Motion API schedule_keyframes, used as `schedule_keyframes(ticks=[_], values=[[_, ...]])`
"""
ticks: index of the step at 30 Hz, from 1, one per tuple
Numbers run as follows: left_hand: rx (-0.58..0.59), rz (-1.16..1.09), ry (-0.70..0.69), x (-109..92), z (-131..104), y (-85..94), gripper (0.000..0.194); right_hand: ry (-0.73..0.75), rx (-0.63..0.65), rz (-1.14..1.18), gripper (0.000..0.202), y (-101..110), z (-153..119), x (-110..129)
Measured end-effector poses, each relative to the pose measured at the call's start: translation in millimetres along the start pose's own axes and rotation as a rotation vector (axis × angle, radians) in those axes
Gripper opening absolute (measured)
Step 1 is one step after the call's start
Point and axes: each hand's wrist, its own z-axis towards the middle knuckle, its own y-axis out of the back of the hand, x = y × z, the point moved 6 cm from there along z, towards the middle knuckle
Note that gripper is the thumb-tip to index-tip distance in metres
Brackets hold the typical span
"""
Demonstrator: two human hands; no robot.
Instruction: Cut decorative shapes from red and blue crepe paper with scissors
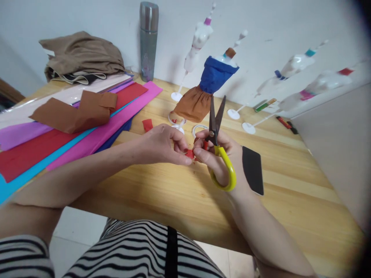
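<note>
Left hand (pixel 160 148) and right hand (pixel 218 164), close together, pinch a red scrap (pixel 189 154), apparently unattached as yet, scissors (pixel 213 134) held in the right, while the mannequin (pixel 228 59) just beyond already wears a blue-and-brown dress (pixel 206 89).

Can't really make out the shape of the red scrap (pixel 189 154), cause fingers of the left hand (pixel 162 144) and right hand (pixel 213 158) cover most of it. The right hand also blocks bits of the white ring (pixel 193 131) and black slab (pixel 254 170). Light blue cloth (pixel 6 190) gets cut off at left, the rightmost mannequin (pixel 327 85) is blurry, and the bottle (pixel 148 54)'s print is unreadable.
</note>
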Motion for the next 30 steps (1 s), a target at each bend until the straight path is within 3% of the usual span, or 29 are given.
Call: schedule_keyframes(ticks=[4, 13, 17, 24, 30], values=[[-0.01, -0.101, 0.048, 3, 2, -1.2, 0.019, -0.024, -0.11, 0.13, 0.03, 5, 0, -7], [-0.077, -0.319, 0.216, 11, 0, -13.8, 0.018, 0.002, -0.144, 0.248, 0.029, 5, 1, -14], [-0.073, -0.331, 0.219, 11, 0, -11.6, 0.018, 0.026, -0.136, 0.276, 0.03, 7, 2, -12], [-0.016, -0.331, 0.211, 13, 2, -15.2, 0.014, 0.021, -0.076, 0.098, 0.028, 1, -2, -5], [0.015, -0.442, 0.177, 14, 1, -18.3, 0.016, 0.017, -0.048, 0.187, 0.031, 3, 0, -10]])
